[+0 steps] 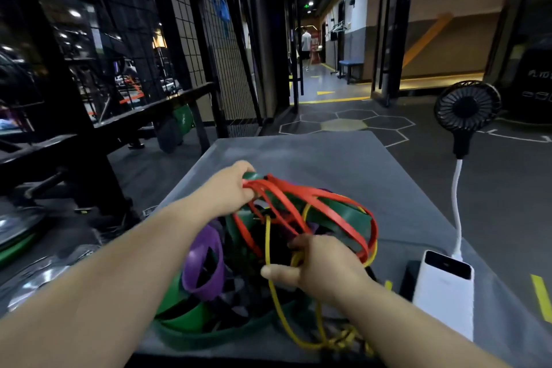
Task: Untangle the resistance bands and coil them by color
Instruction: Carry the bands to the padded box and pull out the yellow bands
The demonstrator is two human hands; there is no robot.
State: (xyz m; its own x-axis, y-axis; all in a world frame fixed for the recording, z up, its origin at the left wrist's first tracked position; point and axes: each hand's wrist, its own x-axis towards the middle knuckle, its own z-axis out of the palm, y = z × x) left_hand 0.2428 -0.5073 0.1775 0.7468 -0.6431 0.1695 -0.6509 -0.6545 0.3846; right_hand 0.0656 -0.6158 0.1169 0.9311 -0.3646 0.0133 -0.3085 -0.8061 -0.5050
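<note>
A tangle of resistance bands lies on the grey table: red bands, a wide dark green band, a purple band, a bright green band and thin yellow bands. My left hand is raised above the pile, shut on a bunch of red and green bands at its far left. My right hand sits at the pile's near right side with its fingers curled around the yellow bands and its thumb out to the left.
A white power bank lies on the table's right side, with a white cable running up to a black fan. Black racks and benches stand to the left. A person walks far down the corridor.
</note>
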